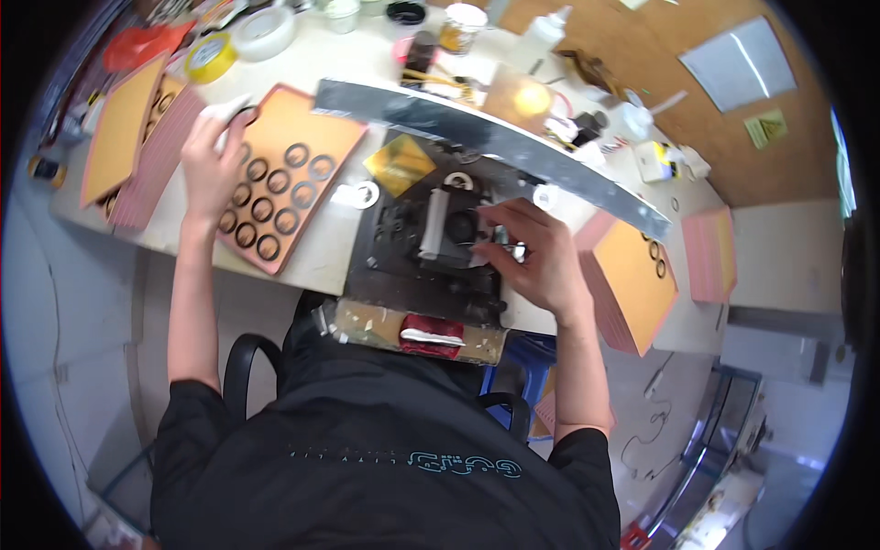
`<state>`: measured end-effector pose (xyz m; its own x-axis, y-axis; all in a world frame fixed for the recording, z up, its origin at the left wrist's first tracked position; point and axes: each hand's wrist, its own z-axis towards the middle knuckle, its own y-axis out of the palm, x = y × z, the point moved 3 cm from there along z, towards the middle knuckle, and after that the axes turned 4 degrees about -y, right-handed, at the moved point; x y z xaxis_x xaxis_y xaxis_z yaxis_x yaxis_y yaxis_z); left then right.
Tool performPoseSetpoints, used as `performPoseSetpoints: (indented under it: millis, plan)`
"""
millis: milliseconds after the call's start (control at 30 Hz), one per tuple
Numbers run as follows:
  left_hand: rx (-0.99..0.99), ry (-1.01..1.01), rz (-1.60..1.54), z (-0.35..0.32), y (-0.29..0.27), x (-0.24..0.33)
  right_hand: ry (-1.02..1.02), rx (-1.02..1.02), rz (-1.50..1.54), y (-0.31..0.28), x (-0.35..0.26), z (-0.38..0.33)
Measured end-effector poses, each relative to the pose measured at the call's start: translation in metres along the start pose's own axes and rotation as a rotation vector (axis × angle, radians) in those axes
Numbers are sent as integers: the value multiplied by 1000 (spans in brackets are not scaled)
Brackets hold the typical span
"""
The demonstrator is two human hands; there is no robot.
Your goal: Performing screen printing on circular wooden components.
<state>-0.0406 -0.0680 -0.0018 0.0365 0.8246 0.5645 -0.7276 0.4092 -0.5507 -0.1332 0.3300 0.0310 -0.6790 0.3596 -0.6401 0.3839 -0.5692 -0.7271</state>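
My left hand (209,165) is raised at the near-left edge of a tray (316,124) with an orange-tan surface and pink rim. Its fingers pinch a black ring (246,116), and something white shows at the fingertips. Several similar black rings lie in rows on that tray. Over a black machine (390,247) in the middle, my right hand (539,257) curves with thumb and forefinger apart. Those fingertips are beside a dark round piece (462,226) on the machine's block; whether they touch it is unclear. A white strip (433,225) runs along the block's left side.
A long grey metal bar (412,105) crosses behind the machine. Stacked trays (632,284) stand at right, more trays (119,137) at left. Yellow tape (211,57), a squeeze bottle (543,35) and tubs line the back. A red pad (431,336) sits at the front edge.
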Motion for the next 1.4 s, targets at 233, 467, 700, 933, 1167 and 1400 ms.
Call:
performPoseSetpoints:
  millis: [233,467,700,933,1167,1400]
  plan:
    - [77,-232,14,-55,-60,-18,296,464,-253,-102,52,-74]
    - [-32,-456,-134,-102,-45,-35,772,760,-548,-205,133,-214]
    - [-128,-280,-113,-97,0,20,806,648,-645,-205,162,-218]
    - [-288,13,-375,-61,90,143,578,1014,-410,-118,82,-159]
    - [-462,298,-291,-77,106,172,608,832,-117,27,80,-149]
    - [-532,382,-245,-87,100,175,661,876,-453,43,89,-158]
